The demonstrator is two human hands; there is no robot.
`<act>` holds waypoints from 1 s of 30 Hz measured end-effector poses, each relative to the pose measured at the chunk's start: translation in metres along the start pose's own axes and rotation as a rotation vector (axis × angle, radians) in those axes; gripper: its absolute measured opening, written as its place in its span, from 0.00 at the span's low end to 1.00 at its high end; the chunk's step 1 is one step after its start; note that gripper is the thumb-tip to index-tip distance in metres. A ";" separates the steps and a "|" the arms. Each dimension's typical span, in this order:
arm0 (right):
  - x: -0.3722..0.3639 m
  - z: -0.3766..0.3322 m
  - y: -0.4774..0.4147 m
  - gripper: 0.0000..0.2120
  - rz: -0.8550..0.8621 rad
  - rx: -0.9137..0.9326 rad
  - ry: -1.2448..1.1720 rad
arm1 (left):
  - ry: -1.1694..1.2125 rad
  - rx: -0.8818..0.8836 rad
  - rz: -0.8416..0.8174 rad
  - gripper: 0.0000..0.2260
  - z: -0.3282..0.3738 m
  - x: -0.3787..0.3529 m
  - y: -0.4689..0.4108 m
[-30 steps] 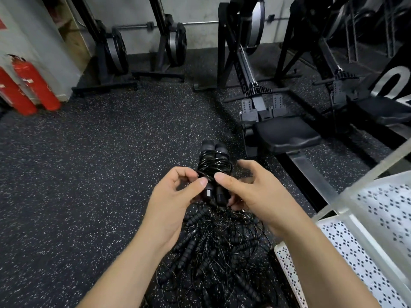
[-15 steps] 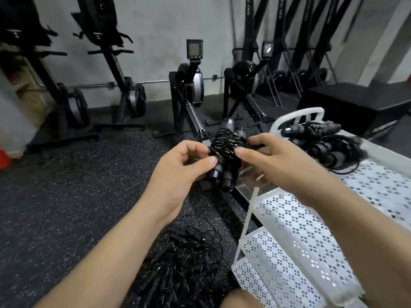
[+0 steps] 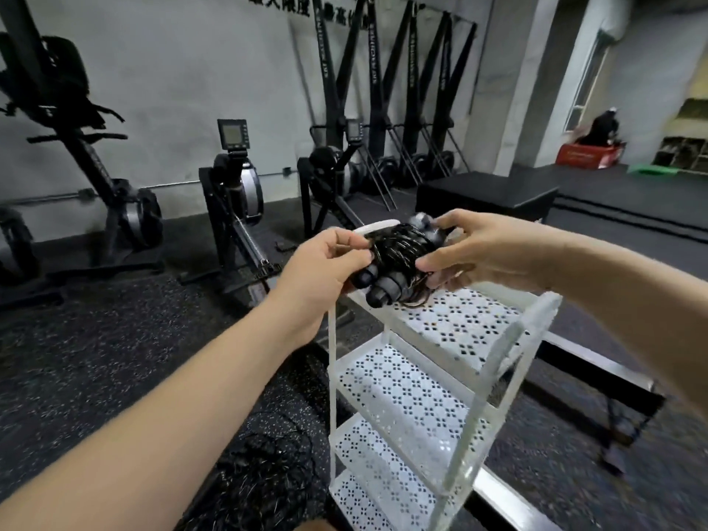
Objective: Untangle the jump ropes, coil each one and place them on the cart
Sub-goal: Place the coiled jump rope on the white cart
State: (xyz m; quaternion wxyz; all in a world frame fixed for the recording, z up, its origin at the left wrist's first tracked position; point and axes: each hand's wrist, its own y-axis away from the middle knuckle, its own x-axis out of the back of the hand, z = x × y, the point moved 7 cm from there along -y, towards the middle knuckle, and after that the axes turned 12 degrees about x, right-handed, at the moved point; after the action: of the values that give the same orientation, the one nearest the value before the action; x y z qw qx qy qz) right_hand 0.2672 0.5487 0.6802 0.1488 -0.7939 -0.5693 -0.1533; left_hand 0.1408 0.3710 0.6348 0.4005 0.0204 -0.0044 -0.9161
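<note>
Black coiled jump rope pinched: left hand at 9 o'clock, right hand at 3, over cart

The coiled jump rope is blurred, its sides hidden under the left hand and right hand — the tangled pile and cart run off the bottom edge.

A white tiered cart of perforated shelves stands on the speckled black rubber floor. A tangle of black jump ropes lies on the floor just left of the cart's base. Rowing machines stand beyond the cart, near the wall.
</note>
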 end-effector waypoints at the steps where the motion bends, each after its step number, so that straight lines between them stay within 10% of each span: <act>1: 0.009 0.009 0.001 0.41 0.005 -0.031 -0.002 | -0.048 0.001 0.016 0.04 -0.001 -0.009 -0.005; 19: 0.062 0.054 0.017 0.18 -0.151 -0.194 0.691 | -0.927 -0.276 0.074 0.25 -0.022 -0.092 -0.002; 30: 0.065 0.050 0.005 0.37 -0.219 -0.196 1.121 | -1.266 -0.329 0.088 0.30 -0.019 -0.091 -0.004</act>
State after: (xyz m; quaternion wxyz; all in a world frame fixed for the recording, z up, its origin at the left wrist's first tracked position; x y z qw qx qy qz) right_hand 0.2956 0.6233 0.6613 0.3368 -0.5377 -0.4656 -0.6170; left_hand 0.2001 0.4403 0.6189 0.3555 -0.5844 -0.0998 -0.7226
